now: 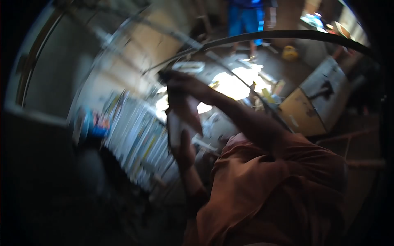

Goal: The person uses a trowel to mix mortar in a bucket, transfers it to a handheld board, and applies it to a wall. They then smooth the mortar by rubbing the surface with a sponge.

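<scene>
Both my hands are on a flat, board-like piece point(175, 125) with a pale face and a brownish side, held out in front of my body. Motion blur hides its exact kind. My right hand point(182, 85) grips its upper end, where something dark shows at the fingers. Lower down, my left hand point(185, 152) holds the bottom part, thumb lying up along the pale face. An orange-brown shirt point(254, 188) covers my torso just behind the hands.
Many long pale strips point(137, 135) lie stacked on the left. A person in blue point(245, 20) stands at the back. A yellow object point(289, 53) sits on the floor near a wood-and-grey box point(301, 108). A dark curved bar point(287, 36) crosses the upper view.
</scene>
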### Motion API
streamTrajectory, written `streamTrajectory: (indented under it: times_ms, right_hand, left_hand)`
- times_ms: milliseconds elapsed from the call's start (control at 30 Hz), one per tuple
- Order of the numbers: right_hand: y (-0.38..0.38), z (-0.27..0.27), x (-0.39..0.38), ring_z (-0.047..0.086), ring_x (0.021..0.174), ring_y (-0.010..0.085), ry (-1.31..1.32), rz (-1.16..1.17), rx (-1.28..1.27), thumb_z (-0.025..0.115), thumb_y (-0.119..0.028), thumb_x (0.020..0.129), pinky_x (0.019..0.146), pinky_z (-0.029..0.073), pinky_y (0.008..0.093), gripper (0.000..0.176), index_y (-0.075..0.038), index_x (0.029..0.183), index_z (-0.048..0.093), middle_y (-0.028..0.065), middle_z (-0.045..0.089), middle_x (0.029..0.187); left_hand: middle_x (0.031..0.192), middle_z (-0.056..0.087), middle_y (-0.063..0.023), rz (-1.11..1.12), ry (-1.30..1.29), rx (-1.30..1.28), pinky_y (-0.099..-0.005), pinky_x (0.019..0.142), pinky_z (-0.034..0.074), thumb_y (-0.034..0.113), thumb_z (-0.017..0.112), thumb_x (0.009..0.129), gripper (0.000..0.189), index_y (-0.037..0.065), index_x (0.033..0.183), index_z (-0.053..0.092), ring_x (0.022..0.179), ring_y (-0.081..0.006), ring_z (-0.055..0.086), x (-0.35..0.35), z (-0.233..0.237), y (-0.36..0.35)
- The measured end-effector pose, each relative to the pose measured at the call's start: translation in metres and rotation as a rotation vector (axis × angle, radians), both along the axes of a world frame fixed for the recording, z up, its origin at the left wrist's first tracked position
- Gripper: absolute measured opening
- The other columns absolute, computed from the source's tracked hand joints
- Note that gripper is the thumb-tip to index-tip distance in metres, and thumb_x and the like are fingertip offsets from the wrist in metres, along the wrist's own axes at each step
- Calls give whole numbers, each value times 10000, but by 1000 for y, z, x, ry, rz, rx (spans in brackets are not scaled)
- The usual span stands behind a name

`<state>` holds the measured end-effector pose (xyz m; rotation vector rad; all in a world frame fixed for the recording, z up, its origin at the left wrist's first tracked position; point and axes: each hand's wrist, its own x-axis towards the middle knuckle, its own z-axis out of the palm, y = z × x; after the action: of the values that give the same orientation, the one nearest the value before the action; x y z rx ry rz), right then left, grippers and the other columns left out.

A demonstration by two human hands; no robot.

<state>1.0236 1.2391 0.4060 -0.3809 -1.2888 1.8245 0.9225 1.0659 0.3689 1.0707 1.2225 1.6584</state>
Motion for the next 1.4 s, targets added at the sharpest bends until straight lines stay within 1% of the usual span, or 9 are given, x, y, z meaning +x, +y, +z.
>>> streamTrajectory:
  times_ms: [267, 333, 467, 500, 633, 867, 1200, 1267, 1400]
  right_hand:
    - [-9, 19, 18, 497, 1210, 210, -36, 32, 190, 583, -170, 946, 977, 430, 347, 503, -26, 1396, 412, 124, 503, 1319]
    - [-3, 39, 10, 615, 770, 188, -506, -667, 866, 496, -341, 981, 729, 479, 339, 301, -51, 967, 577, 79, 644, 816]
    - [-15, 28, -5, 664, 733, 290, -668, -471, 732, 579, -348, 885, 701, 491, 391, 270, -94, 964, 629, 107, 656, 698]
    - [-26, 64, 3, 668, 884, 223, -992, -175, 898, 626, -208, 882, 777, 525, 348, 326, -68, 1175, 598, 152, 665, 964]
    - [-45, -27, -31, 616, 1046, 268, -561, -393, 979, 528, -236, 899, 825, 513, 359, 322, -128, 1187, 621, 112, 643, 1102]
    - [-25, -25, -35, 646, 813, 315, -377, -473, 851, 576, -302, 871, 669, 526, 420, 217, -101, 952, 589, 98, 620, 859]
    - [-60, 7, -21, 643, 776, 299, -621, -283, 1251, 595, -209, 824, 679, 527, 408, 144, -79, 870, 551, 99, 581, 816]
    - [-74, 10, -14, 635, 797, 283, -475, -236, 1218, 598, -221, 833, 665, 521, 421, 147, -84, 874, 566, 94, 582, 852]
    - [-25, 2, -16, 640, 785, 285, -598, -420, 1154, 618, -244, 842, 657, 530, 406, 191, -109, 975, 633, 66, 622, 810]
  left_hand:
    - [1415, 396, -215, 65, -378, 292, -431, 1101, 326, 140, 566, 920, 681, -64, 1468, 215, 1297, -324, 427, 12, 29, 13]
    - [1409, 402, -219, 137, -333, 311, -438, 1104, 329, 133, 560, 923, 658, -66, 1459, 235, 1288, -328, 436, 3, 26, 10]
    - [1395, 433, -196, 254, -245, 242, -418, 1081, 353, 143, 570, 929, 596, -69, 1427, 321, 1279, -302, 446, 2, 20, 0]
    - [1387, 448, -186, 293, -214, 199, -410, 1071, 362, 149, 576, 931, 577, -67, 1415, 348, 1271, -293, 451, 9, 19, 3]
    - [1353, 502, -196, 391, -216, -57, -385, 967, 465, 187, 538, 950, 517, -43, 1391, 394, 1193, -298, 531, 18, 36, 4]
    - [1317, 511, -183, 260, -31, 258, -344, 962, 459, 356, 517, 959, 602, -60, 1379, 401, 1173, -261, 547, -4, 4, 10]
    - [1215, 548, -155, 292, -227, 57, -360, 922, 480, 456, 464, 992, 605, -52, 1317, 425, 1095, -244, 583, -11, -9, 17]
    - [1217, 550, -161, 298, 267, -70, -363, 922, 483, 472, 415, 1005, 607, -51, 1312, 425, 1092, -243, 582, -29, -30, 20]
    - [1151, 574, -140, 229, -287, 170, -366, 895, 485, 456, 393, 1014, 549, -40, 1229, 482, 1042, -217, 591, 4, -7, 19]
